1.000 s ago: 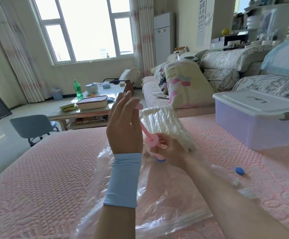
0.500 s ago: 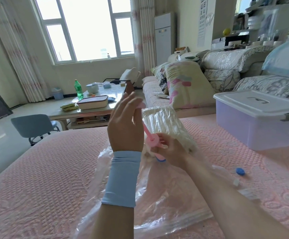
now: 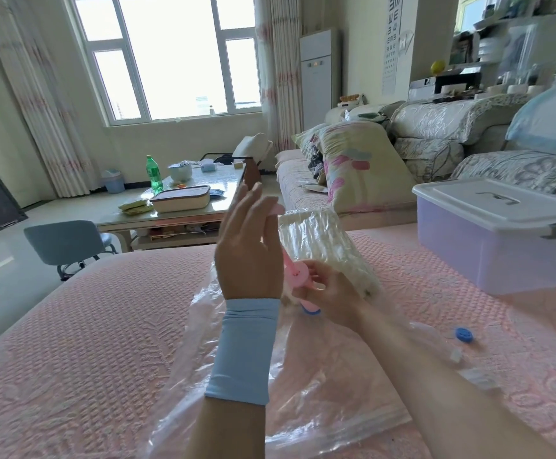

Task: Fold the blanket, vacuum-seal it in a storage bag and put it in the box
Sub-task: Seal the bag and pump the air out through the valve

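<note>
Already the folded cream blanket (image 3: 323, 240) is lying inside the clear plastic storage bag (image 3: 319, 392); my right hand (image 3: 333, 293) is clutching the pink pump (image 3: 298, 274), left hand (image 3: 246, 256) above it, hold unclear; pumping and the lidded translucent box (image 3: 488, 246) are waiting.

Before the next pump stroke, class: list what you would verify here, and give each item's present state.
1. White folded blanket inside the clear plastic storage bag: ok.
2. Right hand gripping the pink hand pump barrel: ok.
3. Left hand grip on the plunger top: cannot tell; palm faces away.
4. Round blue valve cap off, lying on the pink quilted bedspread: ok.
5. Bag's zip strip shut: cannot tell.
6. Lilac plastic box open: not ok; white lid is on.
</note>
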### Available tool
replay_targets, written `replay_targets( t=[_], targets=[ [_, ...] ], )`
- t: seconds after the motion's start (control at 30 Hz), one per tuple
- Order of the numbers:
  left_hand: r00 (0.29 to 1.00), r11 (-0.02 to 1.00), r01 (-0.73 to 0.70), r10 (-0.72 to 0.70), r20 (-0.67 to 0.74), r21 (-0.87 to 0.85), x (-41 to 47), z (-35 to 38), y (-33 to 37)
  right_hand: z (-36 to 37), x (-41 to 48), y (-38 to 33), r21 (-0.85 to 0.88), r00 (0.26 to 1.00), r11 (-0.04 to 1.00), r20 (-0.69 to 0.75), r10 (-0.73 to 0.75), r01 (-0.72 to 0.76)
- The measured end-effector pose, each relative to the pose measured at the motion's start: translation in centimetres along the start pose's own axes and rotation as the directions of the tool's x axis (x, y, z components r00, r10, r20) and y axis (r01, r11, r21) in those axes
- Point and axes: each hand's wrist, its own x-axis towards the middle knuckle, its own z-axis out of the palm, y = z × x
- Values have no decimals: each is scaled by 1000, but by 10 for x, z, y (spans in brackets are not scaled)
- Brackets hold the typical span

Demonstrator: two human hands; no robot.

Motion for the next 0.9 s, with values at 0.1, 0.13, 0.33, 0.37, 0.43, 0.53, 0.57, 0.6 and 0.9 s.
replay_targets(
  t=[0.1, 0.13, 0.33, 0.37, 0.43, 0.53, 0.57, 0.6, 0.9],
  targets=[
    [999, 999, 33, -32, 41, -35, -6, 5, -6, 1, 1, 2, -5, 1000, 1000, -1, 3, -3],
    [985, 997, 71, -67, 161, -20, -16, 8, -7, 2, 0, 2, 0, 1000, 1000, -5, -1, 1],
    [808, 960, 261, -276, 520, 105, -37, 11, -4, 4, -2, 1, 26, 1000, 1000, -16, -2, 3],
    [862, 974, 208, -227, 452, 92, -30, 9, 0, 4, -1, 2, 17, 1000, 1000, -21, -9, 9],
    [962, 994, 101, -109, 250, 48, -11, 4, 7, 3, 1, 3, 6, 999, 1000, -30, -11, 11],
    [1000, 1000, -24, 24, 4, 3, 9, -5, 8, 3, 3, 6, -6, 1000, 1000, -25, -13, 13],
    [999, 999, -33, 33, -11, -2, 9, -3, 6, 3, 3, 6, -9, 1000, 1000, -21, -15, 15],
    [1000, 1000, -23, 23, 9, -1, 4, 1, 3, 4, 2, 6, -8, 1000, 1000, -22, -17, 17],
    [830, 966, 232, -256, 495, 111, -40, 17, -9, 3, -1, 3, 22, 1000, 1000, -29, -9, 10]
  ],
)
